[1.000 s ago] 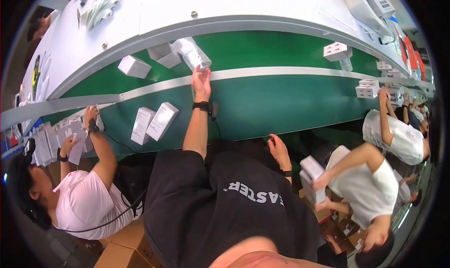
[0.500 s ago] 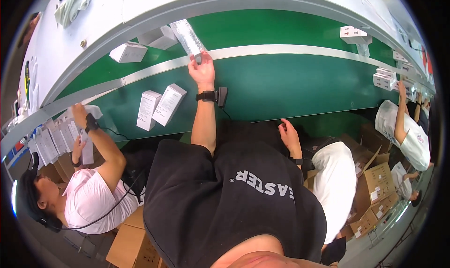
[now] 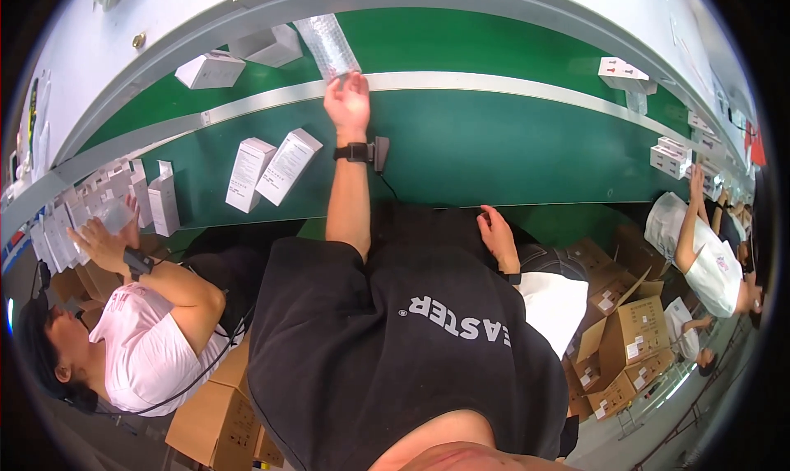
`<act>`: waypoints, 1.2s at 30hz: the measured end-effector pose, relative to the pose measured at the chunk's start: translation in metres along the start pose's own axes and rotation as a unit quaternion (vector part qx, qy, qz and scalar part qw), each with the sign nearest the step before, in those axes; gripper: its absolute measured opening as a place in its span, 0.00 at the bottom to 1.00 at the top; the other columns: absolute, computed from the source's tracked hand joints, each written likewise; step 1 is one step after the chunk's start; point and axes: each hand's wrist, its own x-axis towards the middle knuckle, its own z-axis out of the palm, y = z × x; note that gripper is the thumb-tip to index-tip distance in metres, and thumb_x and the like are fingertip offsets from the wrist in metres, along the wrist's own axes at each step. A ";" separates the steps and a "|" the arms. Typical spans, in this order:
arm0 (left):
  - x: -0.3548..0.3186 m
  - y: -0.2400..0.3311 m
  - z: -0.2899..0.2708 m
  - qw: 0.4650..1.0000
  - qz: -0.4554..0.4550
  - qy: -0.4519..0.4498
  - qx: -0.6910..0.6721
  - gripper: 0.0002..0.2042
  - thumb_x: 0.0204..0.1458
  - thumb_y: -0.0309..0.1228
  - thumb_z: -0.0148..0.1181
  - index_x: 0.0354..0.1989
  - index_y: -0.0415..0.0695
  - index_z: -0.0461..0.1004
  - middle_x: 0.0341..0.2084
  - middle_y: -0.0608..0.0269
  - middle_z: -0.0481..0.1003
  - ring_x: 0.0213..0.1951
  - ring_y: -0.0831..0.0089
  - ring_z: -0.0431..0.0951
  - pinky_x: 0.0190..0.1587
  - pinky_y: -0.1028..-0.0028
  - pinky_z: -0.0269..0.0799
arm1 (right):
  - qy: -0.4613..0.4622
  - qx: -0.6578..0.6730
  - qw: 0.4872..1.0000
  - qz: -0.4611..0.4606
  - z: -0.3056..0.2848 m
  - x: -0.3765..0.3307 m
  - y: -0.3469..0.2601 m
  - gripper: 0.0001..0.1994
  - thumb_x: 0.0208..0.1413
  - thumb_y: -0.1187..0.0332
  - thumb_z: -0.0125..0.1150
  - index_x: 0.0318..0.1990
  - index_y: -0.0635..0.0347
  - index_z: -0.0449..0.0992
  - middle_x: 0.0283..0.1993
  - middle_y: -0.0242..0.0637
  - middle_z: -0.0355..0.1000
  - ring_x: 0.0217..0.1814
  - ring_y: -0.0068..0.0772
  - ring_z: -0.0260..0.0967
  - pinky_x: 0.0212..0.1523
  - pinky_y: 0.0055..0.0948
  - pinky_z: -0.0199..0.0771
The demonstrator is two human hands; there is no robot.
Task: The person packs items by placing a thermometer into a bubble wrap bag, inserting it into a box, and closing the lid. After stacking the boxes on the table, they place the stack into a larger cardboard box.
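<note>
Clear bubble pouch [image 3: 330, 48] points lengthwise away — leftward.

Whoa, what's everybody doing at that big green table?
One person's left hand is at the near end of some bubble wrap; whether it grips it is hard to tell. The right hand is near the green table's edge, holding nothing visible. Two white boxes lie left of the outstretched arm.

Left hand [image 3: 349, 112] at bubble wrap [image 3: 329, 47] (clear), two white boxes [image 3: 287, 166] nearby
</note>
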 end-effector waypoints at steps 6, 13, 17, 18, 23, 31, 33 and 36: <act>-0.017 -0.007 0.012 0.847 0.034 0.067 0.526 0.17 0.54 0.27 0.50 0.53 0.46 0.70 0.37 0.53 0.76 0.39 0.59 0.79 0.49 0.60 0.74 | -0.010 -0.061 0.984 -0.167 -0.006 0.035 -0.043 0.19 0.59 0.68 0.59 0.57 0.61 0.69 0.50 0.45 0.72 0.47 0.43 0.73 0.47 0.35 0.73; -0.104 -0.023 -0.061 0.405 0.380 0.067 0.829 0.22 0.54 0.30 0.53 0.59 0.45 0.67 0.59 0.50 0.67 0.60 0.57 0.68 0.62 0.58 0.62 | 0.028 -0.088 0.953 -0.288 0.001 0.167 -0.233 0.23 0.59 0.60 0.61 0.57 0.63 0.67 0.52 0.52 0.71 0.50 0.46 0.73 0.49 0.37 0.74; -0.113 -0.010 -0.095 0.292 0.396 0.023 0.870 0.25 0.51 0.32 0.55 0.60 0.47 0.66 0.64 0.52 0.61 0.66 0.59 0.58 0.67 0.58 0.55 | 0.017 -0.100 0.947 -0.306 0.057 0.232 -0.318 0.31 0.54 0.54 0.65 0.58 0.67 0.65 0.51 0.57 0.70 0.52 0.52 0.70 0.51 0.41 0.72; -0.113 -0.009 -0.096 0.294 0.391 0.023 0.872 0.25 0.51 0.32 0.55 0.61 0.48 0.67 0.64 0.53 0.61 0.67 0.59 0.58 0.67 0.58 0.55 | 0.017 -0.114 0.951 -0.286 0.075 0.245 -0.330 0.33 0.52 0.53 0.66 0.57 0.70 0.64 0.50 0.58 0.70 0.53 0.52 0.70 0.52 0.40 0.72; -0.113 -0.007 -0.095 0.329 0.367 0.034 0.869 0.26 0.49 0.33 0.56 0.61 0.49 0.67 0.64 0.56 0.62 0.67 0.62 0.59 0.67 0.59 0.54 | 0.156 -0.188 0.931 -0.270 0.159 0.264 -0.359 0.35 0.48 0.50 0.68 0.52 0.74 0.65 0.53 0.61 0.67 0.57 0.52 0.67 0.54 0.39 0.70; -0.124 -0.013 -0.101 0.319 0.334 0.054 0.885 0.26 0.49 0.31 0.56 0.61 0.52 0.68 0.66 0.63 0.61 0.67 0.67 0.58 0.68 0.65 0.54 | -0.067 -0.068 0.979 -0.177 0.141 0.322 -0.333 0.20 0.56 0.56 0.56 0.43 0.67 0.68 0.27 0.45 0.74 0.27 0.40 0.73 0.32 0.38 0.76; -0.120 -0.011 -0.091 0.318 0.339 0.048 0.884 0.26 0.49 0.30 0.55 0.61 0.52 0.68 0.66 0.64 0.61 0.68 0.68 0.58 0.68 0.65 0.54 | -0.062 -0.068 0.978 -0.189 0.111 0.354 -0.323 0.20 0.58 0.55 0.53 0.41 0.69 0.70 0.24 0.43 0.73 0.24 0.37 0.72 0.30 0.35 0.75; -0.118 -0.012 -0.094 0.296 0.341 0.058 0.890 0.26 0.49 0.30 0.55 0.61 0.53 0.68 0.66 0.65 0.61 0.67 0.68 0.58 0.68 0.65 0.54 | -0.086 -0.091 0.960 -0.249 0.100 0.374 -0.319 0.22 0.57 0.57 0.54 0.47 0.71 0.66 0.32 0.49 0.70 0.34 0.46 0.68 0.38 0.38 0.73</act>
